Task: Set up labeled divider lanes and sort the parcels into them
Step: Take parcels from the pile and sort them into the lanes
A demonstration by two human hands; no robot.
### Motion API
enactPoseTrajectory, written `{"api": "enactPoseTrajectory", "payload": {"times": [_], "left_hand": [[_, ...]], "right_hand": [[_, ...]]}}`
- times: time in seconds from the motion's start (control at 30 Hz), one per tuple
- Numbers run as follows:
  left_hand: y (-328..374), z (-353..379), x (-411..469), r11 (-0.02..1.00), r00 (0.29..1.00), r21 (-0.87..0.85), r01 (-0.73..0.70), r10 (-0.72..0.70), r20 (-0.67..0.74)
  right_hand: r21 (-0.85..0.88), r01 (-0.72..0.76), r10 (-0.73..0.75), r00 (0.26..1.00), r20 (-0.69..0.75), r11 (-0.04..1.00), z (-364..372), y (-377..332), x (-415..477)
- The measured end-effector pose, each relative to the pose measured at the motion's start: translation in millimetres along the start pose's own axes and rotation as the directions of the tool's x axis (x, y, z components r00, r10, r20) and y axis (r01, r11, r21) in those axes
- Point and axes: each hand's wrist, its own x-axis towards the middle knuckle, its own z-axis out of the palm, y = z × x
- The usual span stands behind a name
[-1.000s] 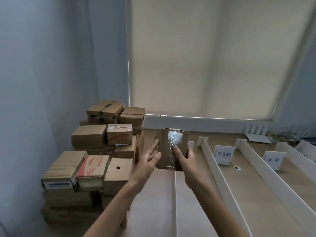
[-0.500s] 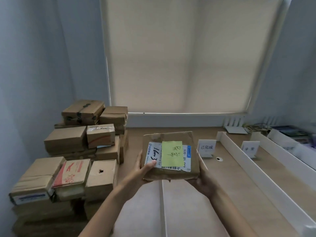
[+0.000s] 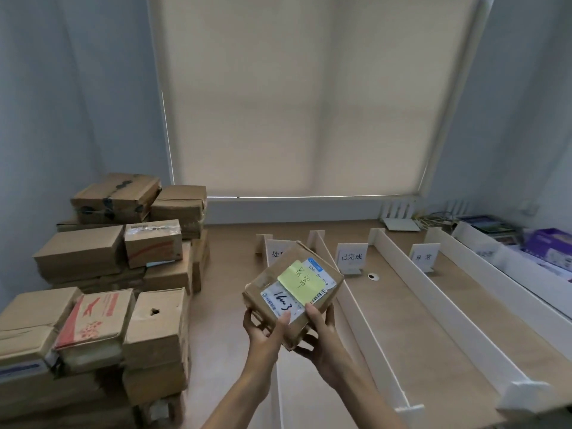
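I hold a small brown cardboard parcel (image 3: 288, 283) in both hands above the table, tilted, its top face up. It bears a white shipping label and a yellow-green sticky note (image 3: 299, 281) with handwriting. My left hand (image 3: 266, 328) grips its near left corner with the thumb on the label. My right hand (image 3: 320, 332) supports it from below on the right. White divider strips (image 3: 411, 274) form lanes across the wooden table (image 3: 402, 335). Small white label cards stand at the far ends: one partly hidden behind the parcel (image 3: 275, 252), a middle card (image 3: 351, 258), a right card (image 3: 423, 257).
A tall pile of brown cardboard parcels (image 3: 108, 289) fills the left side against the wall. A white router (image 3: 400, 222), cables and coloured boxes (image 3: 548, 246) sit at the far right. A closed roller blind covers the window ahead.
The parcel has been turned from its taped side to its labelled side, then rotated and tilted. My view has swung right, showing more lanes.
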Motion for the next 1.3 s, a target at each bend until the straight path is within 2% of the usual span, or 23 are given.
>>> {"api": "enactPoseTrajectory", "payload": {"times": [0.1,0.13,0.23,0.33,0.47,0.6,0.67,0.73,0.8,0.87,0.97,1.03,1.1,1.17,1.3], "left_hand": [[-7,-15,8,0.994,0.999,0.111,0.027,-0.022,-0.039],[-9,-20,12,0.987,1.0,0.158,0.019,-0.017,-0.018],[-16,-23,17,0.966,0.986,0.257,0.002,-0.045,0.161],[-30,-15,23,0.96,0.98,0.28,0.016,-0.07,0.187],[-40,20,25,0.976,0.989,0.215,0.033,-0.062,0.132],[-56,79,20,0.981,0.973,0.192,0.02,-0.063,0.221],[-62,111,16,0.951,0.95,0.306,-0.048,-0.051,0.309],[-66,145,10,0.884,0.905,0.424,-0.194,-0.005,0.425],[-74,181,3,0.78,0.819,0.464,-0.42,0.105,0.564],[-88,222,-4,0.667,0.737,0.474,-0.575,0.17,0.654],[-107,289,-19,0.604,0.696,0.465,-0.648,0.219,0.684],[-116,336,-32,0.588,0.65,0.415,-0.694,0.264,0.713],[-131,380,-43,0.583,0.603,0.358,-0.73,0.302,0.738],[-143,411,-46,0.596,0.611,0.364,-0.716,0.282,0.74],[-175,463,-43,0.56,0.584,0.34,-0.755,0.34,0.737]], "right_hand": [[-0.061,-0.06,0.056,0.996,-0.074,0.996,-22,-1,-6],[-0.092,-0.083,0.076,0.994,-0.082,0.992,-29,0,-9],[-0.137,-0.113,0.101,0.991,-0.091,0.984,-49,7,-16],[-0.139,-0.107,0.09,0.988,-0.125,0.984,-59,12,-18],[-0.204,-0.026,-0.032,0.96,-0.278,0.979,-72,7,-19],[-0.311,0.039,-0.165,0.906,-0.389,0.95,-114,-14,-37],[-0.333,0.068,-0.21,0.886,-0.414,0.94,-145,-26,-50],[-0.313,0.091,-0.233,0.859,-0.455,0.945,-178,-37,-67],[-0.287,0.113,-0.25,0.829,-0.5,0.951,-215,-50,-84],[-0.294,0.136,-0.278,0.806,-0.523,0.946,-253,-65,-100],[-0.314,0.163,-0.313,0.797,-0.517,0.935,-313,-91,-127],[-0.409,0.163,-0.364,0.798,-0.48,0.898,-352,-112,-146],[-0.535,0.154,-0.413,0.815,-0.406,0.83,-395,-130,-166],[-0.647,0.152,-0.448,0.834,-0.322,0.748,-426,-145,-180],[-0.812,0.152,-0.512,0.836,-0.198,0.563,-486,-159,-187]]}}
